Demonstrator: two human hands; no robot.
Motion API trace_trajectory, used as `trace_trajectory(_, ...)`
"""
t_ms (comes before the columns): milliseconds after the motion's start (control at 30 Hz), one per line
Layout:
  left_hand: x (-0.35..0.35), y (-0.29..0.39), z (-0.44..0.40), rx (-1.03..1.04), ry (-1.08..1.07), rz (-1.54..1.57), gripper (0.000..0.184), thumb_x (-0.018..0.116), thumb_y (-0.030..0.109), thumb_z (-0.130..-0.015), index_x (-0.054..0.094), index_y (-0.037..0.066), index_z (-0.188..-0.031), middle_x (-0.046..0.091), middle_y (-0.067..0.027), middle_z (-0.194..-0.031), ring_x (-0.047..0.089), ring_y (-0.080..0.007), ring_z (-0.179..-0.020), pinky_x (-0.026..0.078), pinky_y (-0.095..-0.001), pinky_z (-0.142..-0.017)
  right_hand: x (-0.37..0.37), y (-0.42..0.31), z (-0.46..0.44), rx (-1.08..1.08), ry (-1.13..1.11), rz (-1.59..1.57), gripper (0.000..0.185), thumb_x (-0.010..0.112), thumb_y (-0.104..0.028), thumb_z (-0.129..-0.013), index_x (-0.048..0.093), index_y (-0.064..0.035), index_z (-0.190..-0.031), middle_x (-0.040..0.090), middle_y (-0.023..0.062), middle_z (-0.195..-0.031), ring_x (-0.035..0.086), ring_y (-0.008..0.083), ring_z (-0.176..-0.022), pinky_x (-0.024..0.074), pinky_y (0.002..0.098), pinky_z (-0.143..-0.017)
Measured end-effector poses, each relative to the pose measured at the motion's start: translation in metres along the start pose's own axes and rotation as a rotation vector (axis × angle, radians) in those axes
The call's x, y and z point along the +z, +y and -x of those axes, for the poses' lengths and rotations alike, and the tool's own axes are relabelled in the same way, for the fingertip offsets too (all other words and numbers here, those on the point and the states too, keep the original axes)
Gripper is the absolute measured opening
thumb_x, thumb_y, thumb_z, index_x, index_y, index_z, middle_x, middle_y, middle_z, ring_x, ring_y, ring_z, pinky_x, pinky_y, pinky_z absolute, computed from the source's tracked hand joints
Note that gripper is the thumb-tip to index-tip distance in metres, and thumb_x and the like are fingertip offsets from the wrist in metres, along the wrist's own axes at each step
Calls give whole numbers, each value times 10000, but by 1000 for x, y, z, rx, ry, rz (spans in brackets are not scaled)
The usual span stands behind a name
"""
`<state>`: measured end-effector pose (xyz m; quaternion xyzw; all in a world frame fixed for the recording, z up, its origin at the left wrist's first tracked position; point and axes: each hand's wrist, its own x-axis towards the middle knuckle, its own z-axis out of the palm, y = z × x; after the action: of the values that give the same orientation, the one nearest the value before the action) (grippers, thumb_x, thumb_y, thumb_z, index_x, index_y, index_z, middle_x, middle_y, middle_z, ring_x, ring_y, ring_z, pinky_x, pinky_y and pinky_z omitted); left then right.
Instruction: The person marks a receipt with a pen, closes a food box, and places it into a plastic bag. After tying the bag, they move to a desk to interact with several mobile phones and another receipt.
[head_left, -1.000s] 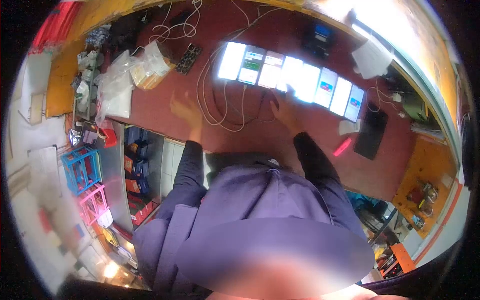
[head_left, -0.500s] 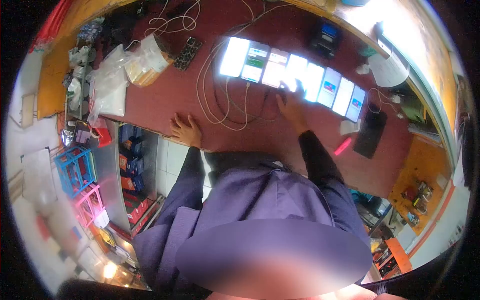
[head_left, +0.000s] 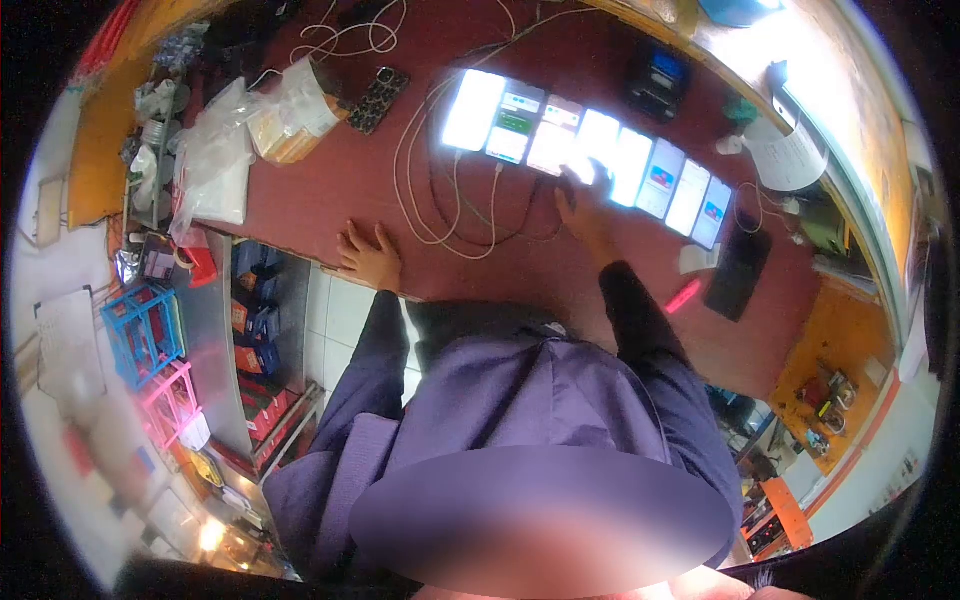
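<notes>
A row of several lit phones lies on the red-brown tabletop (head_left: 330, 190), ending at the left with a bright white-screened phone (head_left: 474, 110). My right hand (head_left: 588, 212) reaches up to the middle of the row, fingers apart at the lower edge of a glowing phone (head_left: 596, 138); it holds nothing. Flat on the table's front edge rests my left hand (head_left: 370, 260), fingers spread. White cables (head_left: 458, 215) run to two phones at the row's left, between my hands. A phone with green on its screen (head_left: 515, 125) is second from the left.
A leopard-patterned phone (head_left: 379, 100) and a plastic-wrapped packet (head_left: 292, 122) lie at the back left. Right of the row are a dark tablet-like slab (head_left: 738, 277), a pink object (head_left: 684, 296) and a roll of paper (head_left: 790, 158). A black device (head_left: 658, 82) stands behind the phones.
My left hand has come down from a blurred, raised position onto the table edge. My right hand has shifted slightly right, its fingers now over the row's lower edge.
</notes>
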<state>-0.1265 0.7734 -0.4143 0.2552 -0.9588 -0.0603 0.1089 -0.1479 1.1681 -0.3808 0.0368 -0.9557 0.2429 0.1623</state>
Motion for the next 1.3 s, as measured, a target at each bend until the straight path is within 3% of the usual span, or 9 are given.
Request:
trace_trajectory(100, 0, 1, 0, -6, -2, 0, 663, 446, 575, -908, 356, 200, -1446, 332, -181, -1475, 328, -405, -1321, 163, -647, -1056, -8, -5, -3, 18, -16, 65, 476, 685, -221, -804, 565, -197, -1264, 377, 189, -1378, 324, 378, -1311, 241, 578, -1070)
trace_trajectory(300, -3, 1, 0, -7, -26, -1, 654, 445, 574, -907, 352, 215, -1446, 316, -176, -1486, 320, -406, -1328, 159, -653, -1057, 10, 9, -11, 8, -28, 83, 507, 687, -297, -790, 557, -218, -1273, 376, 181, -1386, 310, 363, -1323, 203, 604, -1071)
trace_trajectory(400, -3, 1, 0, -5, -19, 13, 650, 445, 574, -906, 360, 217, -1441, 311, -174, -1489, 320, -404, -1328, 156, -653, -1059, 21, 12, -31, 30, 36, 106, 497, 673, -337, -790, 552, -197, -1251, 369, 167, -1380, 284, 354, -1346, 123, 648, -1079)
trace_trajectory(500, 0, -2, 0, 4, -3, 2, 645, 447, 575, -904, 371, 217, -1435, 316, -172, -1483, 320, -401, -1328, 159, -654, -1055, 24, 16, -58, 10, 82, 212, 539, 664, -367, -776, 540, -249, -1287, 384, 163, -1379, 312, 343, -1320, 163, 624, -1061)
trace_trajectory(600, 6, -6, 0, 14, 23, -23, 646, 444, 577, -904, 376, 213, -1433, 326, -171, -1475, 323, -397, -1328, 170, -653, -1048, 35, 26, -75, 50, 42, 326, 582, 669, -378, -763, 510, -264, -1311, 382, 155, -1383, 291, 338, -1336, 120, 604, -1085)
trace_trajectory(767, 10, -7, 0, 20, 43, -39, 648, 436, 578, -905, 377, 208, -1433, 333, -169, -1469, 331, -392, -1325, 184, -647, -1044, 56, 51, -89, 157, -70, 378, 702, 507, -566, -849, 279, -347, -1475, 228, 154, -1531, 138, 382, -1413, 48, 707, -1045)
trace_trajectory(967, 7, -5, 0, 13, 41, -2, 645, 443, 576, -904, 379, 211, -1433, 342, -168, -1467, 342, -393, -1314, 160, -633, -1054, 65, 50, -112, 277, -331, 348, 663, 507, -570, -859, 338, -331, -1454, 226, 138, -1532, 146, 407, -1410, 8, 739, -1036)
trace_trajectory(1167, 6, -6, 0, 32, 57, 35, 649, 456, 580, -898, 391, 214, -1430, 348, -171, -1466, 354, -398, -1298, 162, -631, -1052, 53, 38, -94, 55, -68, 79, 375, 640, -392, -811, 644, -260, -1162, 400, 126, -1421, 306, 329, -1340, 119, 639, -1091)
trace_trajectory(1300, 2, -2, 1, 25, 62, -3, 647, 450, 582, -903, 393, 210, -1429, 360, -172, -1456, 352, -401, -1294, 178, -632, -1043, 28, 16, -67, 12, 133, 86, 348, 691, -262, -760, 633, -234, -1102, 407, 124, -1361, 355, 353, -1306, 248, 629, -1048)
